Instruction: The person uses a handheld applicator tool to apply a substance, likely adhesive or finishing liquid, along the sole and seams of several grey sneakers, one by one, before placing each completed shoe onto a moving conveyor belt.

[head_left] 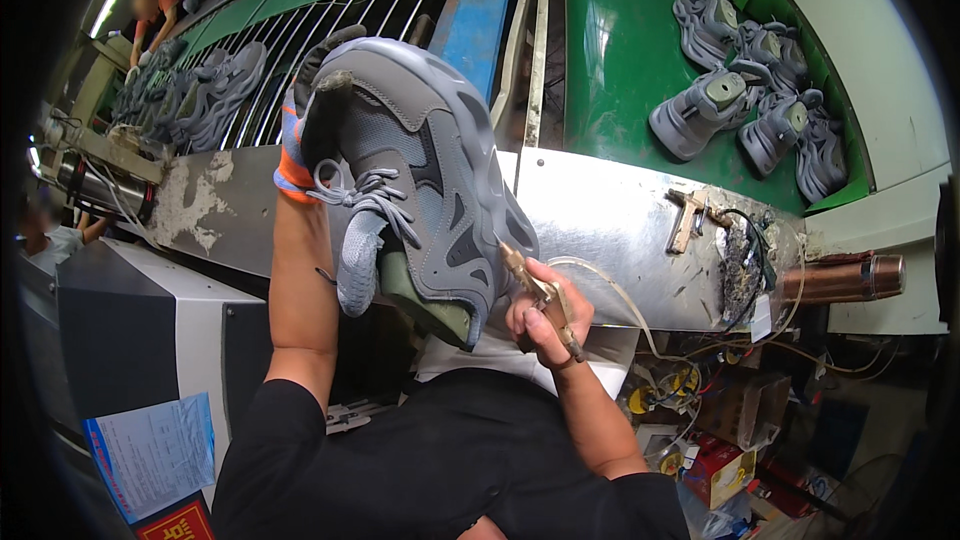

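A large grey sneaker (440, 170) with grey laces and a wavy pale-grey sole is held up before me, tilted with its toe away. My left hand (292, 155), in an orange and blue glove, is closed on the shoe at its left side; the shoe hides most of the fingers. My right hand (552, 318) is wrapped round a small brass-coloured spray gun (520, 264). The gun's nozzle points at the sole's right edge, close to it; I cannot tell whether they touch. A pale thin hose (620, 292) curves beside the right hand.
Several grey sneakers (690, 115) stand on the green belt (620, 50) at far right. A second spray gun (688, 220) lies on the metal ledge (590, 205). More shoes (225, 90) sit on the rod rack at left, near other people. A copper-coloured cylinder (850, 278) juts out right.
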A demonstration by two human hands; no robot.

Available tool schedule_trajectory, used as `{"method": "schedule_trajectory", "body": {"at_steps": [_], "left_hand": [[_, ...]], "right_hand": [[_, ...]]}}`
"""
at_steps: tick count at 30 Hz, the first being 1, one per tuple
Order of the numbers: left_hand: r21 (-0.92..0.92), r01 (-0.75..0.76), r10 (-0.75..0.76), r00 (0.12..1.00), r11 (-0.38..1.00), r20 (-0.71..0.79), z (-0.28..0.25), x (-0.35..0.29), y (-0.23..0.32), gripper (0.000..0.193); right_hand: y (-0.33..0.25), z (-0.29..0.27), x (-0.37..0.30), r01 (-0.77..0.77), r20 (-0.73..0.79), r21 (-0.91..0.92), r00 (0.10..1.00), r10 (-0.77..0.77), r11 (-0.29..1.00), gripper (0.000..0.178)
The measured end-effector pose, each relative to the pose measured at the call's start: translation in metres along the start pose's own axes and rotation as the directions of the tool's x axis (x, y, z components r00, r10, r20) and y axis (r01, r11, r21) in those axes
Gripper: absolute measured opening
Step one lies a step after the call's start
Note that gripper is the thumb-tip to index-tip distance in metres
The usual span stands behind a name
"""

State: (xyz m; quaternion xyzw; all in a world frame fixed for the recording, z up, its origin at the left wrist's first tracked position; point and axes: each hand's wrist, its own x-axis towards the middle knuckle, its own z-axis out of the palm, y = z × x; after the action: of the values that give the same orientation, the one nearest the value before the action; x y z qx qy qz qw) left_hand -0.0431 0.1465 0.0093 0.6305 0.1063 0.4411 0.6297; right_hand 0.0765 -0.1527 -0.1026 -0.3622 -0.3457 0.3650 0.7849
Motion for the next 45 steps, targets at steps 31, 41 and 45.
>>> {"method": "schedule_trajectory", "body": {"at_steps": [31, 41, 45], "left_hand": [[0.175, 0.690, -0.600, 0.705, 0.702, -0.378, -0.042, -0.239, 0.057, 0.051], [-0.141, 0.838, -0.838, 0.487, 0.528, -0.245, 0.008, -0.279, 0.048, 0.056], [-0.156, 0.879, -0.892, 0.439, 0.451, -0.107, 0.024, -0.269, 0.044, 0.059]], "right_hand": [[0.032, 0.027, 0.032, -0.143, -0.056, -0.187, 0.989, 0.135, 0.972, 0.048], [0.041, 0.027, 0.028, -0.242, -0.032, -0.124, 0.970, 0.240, 0.962, 0.049], [0.044, 0.029, 0.028, -0.301, -0.048, -0.016, 0.953, 0.300, 0.954, 0.050]]}}
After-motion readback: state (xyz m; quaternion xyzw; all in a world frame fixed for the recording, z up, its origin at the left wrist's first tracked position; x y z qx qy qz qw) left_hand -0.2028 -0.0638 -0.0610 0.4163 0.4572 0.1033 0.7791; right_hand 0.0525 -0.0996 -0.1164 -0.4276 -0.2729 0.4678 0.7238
